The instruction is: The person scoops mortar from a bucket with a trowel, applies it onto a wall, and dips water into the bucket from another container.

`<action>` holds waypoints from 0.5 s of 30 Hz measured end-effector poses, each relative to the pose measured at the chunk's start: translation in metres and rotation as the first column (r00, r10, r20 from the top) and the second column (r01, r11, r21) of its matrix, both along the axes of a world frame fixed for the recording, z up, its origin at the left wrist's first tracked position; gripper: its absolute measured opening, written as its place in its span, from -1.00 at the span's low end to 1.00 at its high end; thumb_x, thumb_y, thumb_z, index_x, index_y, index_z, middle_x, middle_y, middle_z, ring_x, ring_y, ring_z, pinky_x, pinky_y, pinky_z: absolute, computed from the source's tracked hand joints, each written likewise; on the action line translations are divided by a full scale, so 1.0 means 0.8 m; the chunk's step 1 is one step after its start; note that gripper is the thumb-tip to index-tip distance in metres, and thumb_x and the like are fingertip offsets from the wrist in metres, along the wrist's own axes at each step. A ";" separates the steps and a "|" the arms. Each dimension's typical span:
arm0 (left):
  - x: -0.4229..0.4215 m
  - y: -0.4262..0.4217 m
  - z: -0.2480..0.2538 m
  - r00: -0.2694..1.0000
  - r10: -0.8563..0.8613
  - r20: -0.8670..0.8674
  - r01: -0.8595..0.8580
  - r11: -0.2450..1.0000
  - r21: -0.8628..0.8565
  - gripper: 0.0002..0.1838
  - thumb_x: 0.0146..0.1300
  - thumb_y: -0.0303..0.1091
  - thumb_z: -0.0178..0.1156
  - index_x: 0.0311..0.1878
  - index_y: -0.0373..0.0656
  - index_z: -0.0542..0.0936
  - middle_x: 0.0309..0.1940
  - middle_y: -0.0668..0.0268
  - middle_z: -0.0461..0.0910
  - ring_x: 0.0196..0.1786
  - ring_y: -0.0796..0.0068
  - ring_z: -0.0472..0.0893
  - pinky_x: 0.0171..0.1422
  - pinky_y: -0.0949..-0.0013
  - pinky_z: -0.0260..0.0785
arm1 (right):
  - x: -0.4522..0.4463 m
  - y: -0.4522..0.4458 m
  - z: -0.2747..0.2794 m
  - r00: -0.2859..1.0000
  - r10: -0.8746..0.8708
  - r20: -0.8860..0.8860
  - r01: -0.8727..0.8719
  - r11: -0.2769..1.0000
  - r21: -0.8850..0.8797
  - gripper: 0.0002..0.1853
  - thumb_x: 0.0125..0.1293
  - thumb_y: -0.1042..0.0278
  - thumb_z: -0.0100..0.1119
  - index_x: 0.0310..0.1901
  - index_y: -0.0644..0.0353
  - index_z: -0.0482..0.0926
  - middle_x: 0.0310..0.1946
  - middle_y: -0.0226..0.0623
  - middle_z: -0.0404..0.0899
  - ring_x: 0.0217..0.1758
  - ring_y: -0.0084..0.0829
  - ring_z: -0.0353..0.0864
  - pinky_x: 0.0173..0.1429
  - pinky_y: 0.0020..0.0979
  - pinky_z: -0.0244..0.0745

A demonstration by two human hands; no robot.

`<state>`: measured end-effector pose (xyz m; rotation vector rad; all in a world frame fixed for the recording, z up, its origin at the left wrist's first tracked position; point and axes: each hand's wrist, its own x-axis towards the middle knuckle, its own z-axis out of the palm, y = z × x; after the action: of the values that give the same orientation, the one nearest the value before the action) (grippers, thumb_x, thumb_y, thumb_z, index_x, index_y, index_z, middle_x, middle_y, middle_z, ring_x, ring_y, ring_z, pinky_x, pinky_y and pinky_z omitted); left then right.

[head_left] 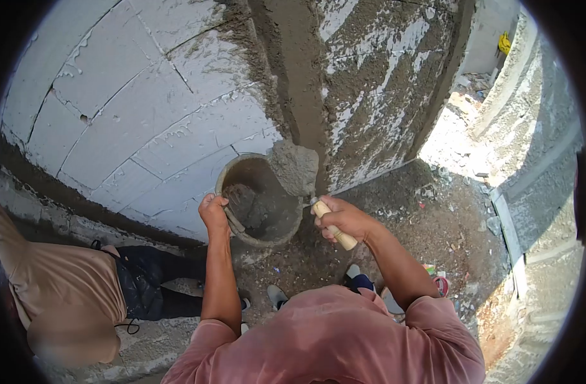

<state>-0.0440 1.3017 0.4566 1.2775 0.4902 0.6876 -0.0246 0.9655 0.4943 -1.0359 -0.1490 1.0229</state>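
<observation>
The bucket is grasped at its left rim by the left hand. The trowel is clasped by its handle in the right hand; mortar is carried beyond those fingers, over the bucket's far right rim.

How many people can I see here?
2. One, in a pink shirt, grips the bucket rim with the left hand and a trowel with the right hand. The other, in a tan top, is at lower left. Others may be hidden.

Tan-clad co-worker, littered floor, yellow item
</observation>
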 end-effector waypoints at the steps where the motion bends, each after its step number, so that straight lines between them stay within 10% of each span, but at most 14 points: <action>1: 0.004 -0.009 -0.005 0.999 0.014 -0.037 -0.012 0.999 0.047 -0.76 -0.04 -0.62 0.11 -0.57 -0.08 0.27 -0.58 0.52 0.22 -0.50 0.62 0.19 -0.37 0.43 0.08 | 0.012 -0.006 -0.005 0.999 0.044 -0.025 -0.044 0.999 -0.011 -0.67 0.23 0.56 0.16 0.01 0.15 0.37 -0.35 -0.34 0.45 -0.54 -0.53 0.46 -0.53 -0.44 0.37; 7: 0.032 -0.091 0.007 1.000 -0.014 0.011 0.015 0.994 -0.108 -0.81 -0.06 -0.60 0.14 -0.52 -0.12 0.33 -0.51 0.50 0.29 -0.43 0.60 0.27 -0.27 0.45 0.16 | 0.028 -0.018 -0.048 0.965 0.056 -0.257 -0.065 0.998 -0.025 -0.67 0.24 0.53 0.15 0.04 0.25 0.40 -0.35 -0.32 0.45 -0.53 -0.55 0.46 -0.54 -0.46 0.43; 15: 0.024 -0.098 -0.005 0.999 -0.007 0.050 0.024 0.933 -0.360 -0.91 -0.13 -0.52 0.07 -0.49 -0.19 0.39 -0.43 0.28 0.44 -0.34 0.35 0.49 -0.15 0.21 0.46 | 0.022 -0.155 0.051 0.959 -0.172 -0.223 0.262 0.838 0.479 -0.54 0.21 0.43 0.05 0.19 0.28 0.39 -0.29 -0.24 0.40 -0.49 -0.48 0.39 -0.49 -0.42 0.40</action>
<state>-0.0250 1.2237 0.4522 0.9152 0.5390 0.5813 -0.0068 0.8413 0.5348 -0.4671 -0.1436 0.7973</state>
